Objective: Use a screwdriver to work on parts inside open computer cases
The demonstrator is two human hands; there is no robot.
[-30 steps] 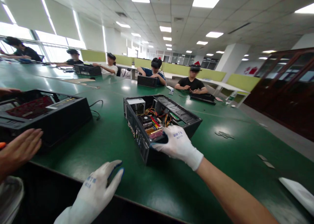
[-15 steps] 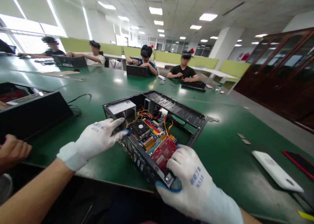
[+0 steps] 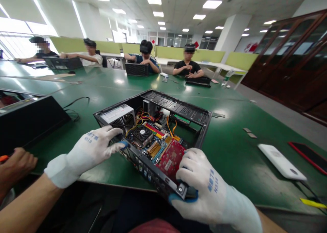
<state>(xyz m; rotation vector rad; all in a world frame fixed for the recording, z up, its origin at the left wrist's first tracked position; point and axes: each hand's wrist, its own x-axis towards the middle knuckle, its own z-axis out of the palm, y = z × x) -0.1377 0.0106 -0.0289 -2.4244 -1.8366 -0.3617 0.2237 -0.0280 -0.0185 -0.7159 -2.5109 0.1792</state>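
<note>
An open black computer case [image 3: 178,105] lies on the green table, its near corner jutting past the table's edge. Inside it are a silver power supply [image 3: 114,114], a round black fan [image 3: 143,132], a red circuit card [image 3: 170,158] and coloured cables. My left hand [image 3: 95,144], in a white glove, grips the left part of the near wall, fingers over the rim and thumb outside. My gloved right hand [image 3: 199,178] is wrapped round the case's near right corner, beside the red card.
Left, a co-worker's hand [image 3: 19,161] rests near another black case [image 3: 33,120]. A white device [image 3: 281,161] and a red-edged black panel [image 3: 309,154] lie right. Several people sit across the green table [image 3: 235,124] with cases.
The case has shifted left and its near corner lies closer to me, both hands still on it. The camera view has tilted down slightly. An orange item now shows at the co-worker's hand.
</note>
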